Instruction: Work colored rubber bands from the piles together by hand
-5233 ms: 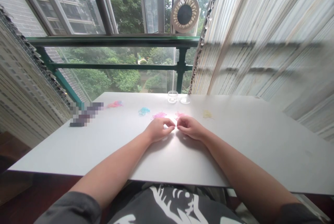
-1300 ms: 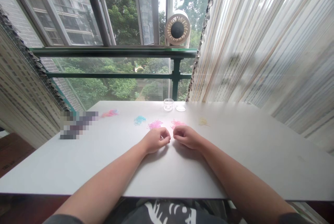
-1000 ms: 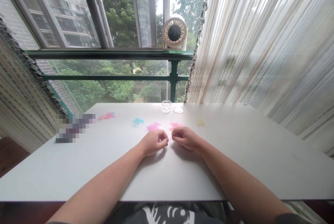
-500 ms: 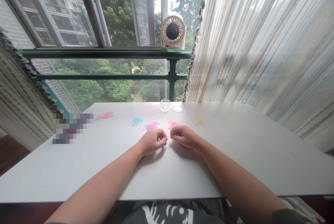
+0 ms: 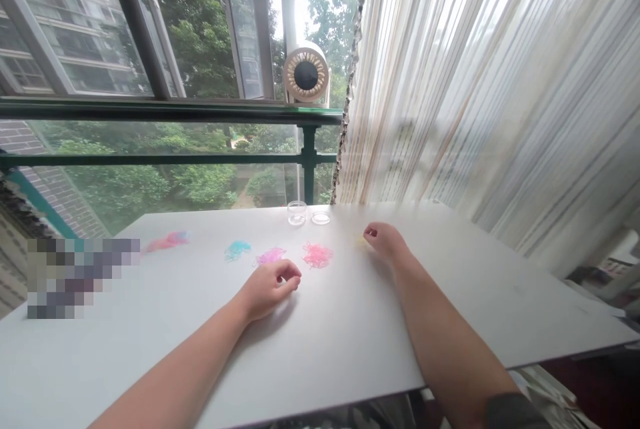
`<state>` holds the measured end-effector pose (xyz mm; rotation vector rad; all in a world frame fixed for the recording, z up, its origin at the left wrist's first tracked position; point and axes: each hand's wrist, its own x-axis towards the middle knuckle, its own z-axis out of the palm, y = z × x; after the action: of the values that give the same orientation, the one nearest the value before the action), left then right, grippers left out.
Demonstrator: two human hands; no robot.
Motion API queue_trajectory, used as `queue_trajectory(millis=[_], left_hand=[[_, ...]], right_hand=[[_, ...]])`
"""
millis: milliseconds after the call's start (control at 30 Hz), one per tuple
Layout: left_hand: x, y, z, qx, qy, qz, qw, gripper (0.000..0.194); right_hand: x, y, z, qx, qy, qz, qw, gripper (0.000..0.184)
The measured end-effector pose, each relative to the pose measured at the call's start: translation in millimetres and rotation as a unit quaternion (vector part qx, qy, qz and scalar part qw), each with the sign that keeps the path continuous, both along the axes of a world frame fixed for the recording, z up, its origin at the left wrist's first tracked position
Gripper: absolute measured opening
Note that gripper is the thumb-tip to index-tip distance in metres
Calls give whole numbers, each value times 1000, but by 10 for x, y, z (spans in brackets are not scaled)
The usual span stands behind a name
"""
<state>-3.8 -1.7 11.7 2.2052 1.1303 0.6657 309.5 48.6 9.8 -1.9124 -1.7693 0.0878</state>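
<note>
My left hand [image 5: 273, 287] rests low over the white table [image 5: 320, 335], thumb and forefinger pinched together; whatever is between them is too small to make out. Just behind it lies a purple-pink pile of thin loops [image 5: 271, 255], like small rubber bands, partly covered by the hand. My right hand [image 5: 387, 242] is at the pale yellow pile [image 5: 360, 239], fingers curled and closed, hiding part of it. I cannot see what these fingers hold. Between the hands, a little farther back, sits a coral-pink pile [image 5: 318, 255].
A blue pile [image 5: 237, 250] and a pink-and-blue heap [image 5: 169, 241] lie to the left. A clear round jar [image 5: 297, 214] and its clear lid [image 5: 321, 218] stand at the back edge. Beyond are a small fan [image 5: 306, 75], a green railing [image 5: 200, 159] and a curtain [image 5: 440, 82].
My right hand has moved right, away from my left hand, to the yellow pile, uncovering the coral-pink one. My left hand stays near the purple-pink pile. The view has turned right.
</note>
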Motion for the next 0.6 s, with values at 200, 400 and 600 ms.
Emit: queue_trajectory(millis=[200, 400, 600], left_hand=[[4, -22, 30, 6, -5, 6, 1000, 19], [6, -11, 57, -2, 3, -2, 1000, 20], [9, -16, 59, -4, 4, -1, 1000, 20]], right_hand=[[56, 68, -121, -7, 1, -52, 999, 16], [83, 95, -149, -12, 6, -54, 998, 15], [103, 109, -160, -16, 9, -60, 998, 18]])
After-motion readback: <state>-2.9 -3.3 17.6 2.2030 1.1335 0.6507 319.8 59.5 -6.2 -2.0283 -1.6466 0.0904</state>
